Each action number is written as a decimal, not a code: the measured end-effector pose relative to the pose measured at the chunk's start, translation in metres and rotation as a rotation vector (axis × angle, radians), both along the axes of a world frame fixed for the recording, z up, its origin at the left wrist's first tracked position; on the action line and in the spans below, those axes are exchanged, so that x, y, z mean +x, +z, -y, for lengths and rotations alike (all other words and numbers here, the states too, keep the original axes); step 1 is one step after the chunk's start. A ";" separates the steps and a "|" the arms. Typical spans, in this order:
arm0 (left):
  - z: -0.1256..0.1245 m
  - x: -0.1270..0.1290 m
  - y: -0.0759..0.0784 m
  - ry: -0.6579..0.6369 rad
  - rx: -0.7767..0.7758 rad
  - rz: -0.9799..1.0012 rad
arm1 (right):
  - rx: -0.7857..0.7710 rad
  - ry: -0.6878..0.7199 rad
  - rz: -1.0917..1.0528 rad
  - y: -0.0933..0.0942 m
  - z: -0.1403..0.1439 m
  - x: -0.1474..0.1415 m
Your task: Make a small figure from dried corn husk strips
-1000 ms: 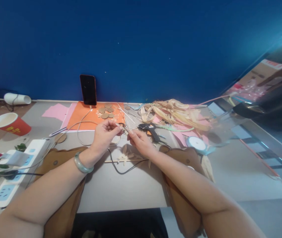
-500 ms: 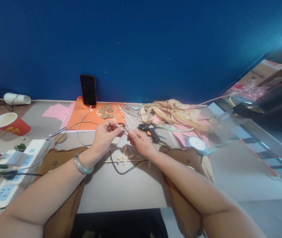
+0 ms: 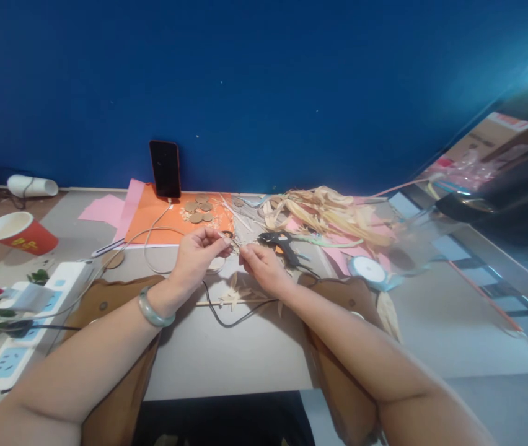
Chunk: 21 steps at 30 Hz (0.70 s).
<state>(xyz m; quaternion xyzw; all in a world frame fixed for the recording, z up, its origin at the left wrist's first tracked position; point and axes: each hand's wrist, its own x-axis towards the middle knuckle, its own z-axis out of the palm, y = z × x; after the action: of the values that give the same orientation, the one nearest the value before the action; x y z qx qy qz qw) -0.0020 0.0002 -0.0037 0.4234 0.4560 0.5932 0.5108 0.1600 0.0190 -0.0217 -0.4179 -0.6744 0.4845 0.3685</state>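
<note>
My left hand (image 3: 199,255) and my right hand (image 3: 264,267) meet at the middle of the table, fingertips almost touching. Each one is closed in a pinch on a thin pale strip (image 3: 235,244), very small and partly hidden by the fingers. Just past my right hand lies a black glue gun (image 3: 283,245), its dark cord (image 3: 227,324) looping below the hands. Beneath them rests a thin stick (image 3: 208,303) with pale husk pieces (image 3: 237,291) around it. A heap of dried husks (image 3: 324,212) spreads behind the glue gun.
Wooden discs (image 3: 195,207) sit on orange paper (image 3: 139,224). A phone (image 3: 165,168) leans against the blue wall, its cable trailing left. At left stand a red paper cup (image 3: 22,234) and a white power strip (image 3: 8,362). A ribbon spool (image 3: 370,270) lies right.
</note>
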 end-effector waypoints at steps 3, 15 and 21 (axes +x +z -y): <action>0.002 0.000 0.002 -0.025 -0.036 0.028 | -0.044 -0.021 -0.055 0.000 0.000 0.000; 0.005 0.005 0.004 -0.216 -0.150 -0.033 | -0.065 0.054 -0.146 0.001 0.002 -0.001; 0.005 0.006 0.007 -0.241 -0.158 -0.066 | 0.019 0.096 -0.082 0.005 0.002 0.000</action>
<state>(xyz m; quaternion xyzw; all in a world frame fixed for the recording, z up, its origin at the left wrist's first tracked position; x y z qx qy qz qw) 0.0037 -0.0043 0.0030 0.4530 0.4636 0.4756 0.5948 0.1599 0.0172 -0.0170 -0.3616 -0.6826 0.5118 0.3760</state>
